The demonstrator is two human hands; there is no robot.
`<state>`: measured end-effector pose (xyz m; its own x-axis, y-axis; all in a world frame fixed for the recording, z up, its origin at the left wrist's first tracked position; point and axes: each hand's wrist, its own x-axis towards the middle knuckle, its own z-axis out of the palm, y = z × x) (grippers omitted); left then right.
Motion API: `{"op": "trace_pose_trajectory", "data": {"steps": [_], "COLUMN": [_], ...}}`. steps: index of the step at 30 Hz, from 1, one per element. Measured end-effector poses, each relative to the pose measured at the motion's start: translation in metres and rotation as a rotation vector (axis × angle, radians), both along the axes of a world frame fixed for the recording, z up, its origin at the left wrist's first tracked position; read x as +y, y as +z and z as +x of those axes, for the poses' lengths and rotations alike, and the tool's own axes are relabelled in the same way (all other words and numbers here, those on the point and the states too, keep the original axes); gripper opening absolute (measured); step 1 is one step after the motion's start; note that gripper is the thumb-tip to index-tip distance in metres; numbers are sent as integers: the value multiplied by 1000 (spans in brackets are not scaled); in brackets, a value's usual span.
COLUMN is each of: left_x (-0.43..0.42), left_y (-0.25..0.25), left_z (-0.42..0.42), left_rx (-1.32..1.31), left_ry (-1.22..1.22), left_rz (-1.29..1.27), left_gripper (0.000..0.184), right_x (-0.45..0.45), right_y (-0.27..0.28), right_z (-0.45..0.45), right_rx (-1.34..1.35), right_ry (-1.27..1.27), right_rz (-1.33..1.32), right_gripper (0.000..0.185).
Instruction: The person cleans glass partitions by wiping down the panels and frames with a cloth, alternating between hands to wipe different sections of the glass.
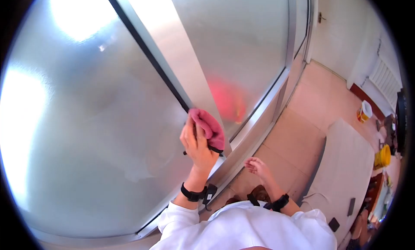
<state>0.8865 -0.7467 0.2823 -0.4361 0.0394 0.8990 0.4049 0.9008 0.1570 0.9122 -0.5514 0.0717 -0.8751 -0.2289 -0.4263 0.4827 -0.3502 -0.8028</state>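
My left hand (196,144) is closed around a folded pink cloth (212,129). It presses the cloth against the wide metal door frame (190,73), beside the dark seal strip. To the left of that hand stands a large frosted glass pane (108,133). My right hand (258,167) hangs lower, away from the glass, with loosely bent fingers and nothing visible in it. Both wrists wear black bands, and a small black box hangs beside the left one.
Behind the second frosted pane (246,42) shows a blurred red shape (227,99). A long bench with a pale cover (339,163) stands at right, bearing a phone (333,224) and a dark remote-like bar (351,207). Beyond are a yellow bucket (382,157) and a white-yellow tub (364,111).
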Motion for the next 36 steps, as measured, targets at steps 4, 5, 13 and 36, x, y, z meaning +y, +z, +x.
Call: {"op": "trace_pose_trajectory", "data": {"steps": [4,5,13,36], "left_x": [1,0,21,69], "left_y": [45,57,65,135], "left_z": [-13,-15,-36,-80], "left_rx": [211,258,379,425], "left_ry": [69,99,357,959], "left_rz": [-11,-3,12,87], "left_gripper": [56,54,41,91], "right_x": [-5,-5,37,115], "right_y": [9,10,4,-33], "right_z": [-30,-42,-152,-264], "right_rx": [55,57,15,187], "right_ry": [123,139,329,907], "right_rz": [-18,-22,14,281], "right_gripper": [23,23,24,21]}}
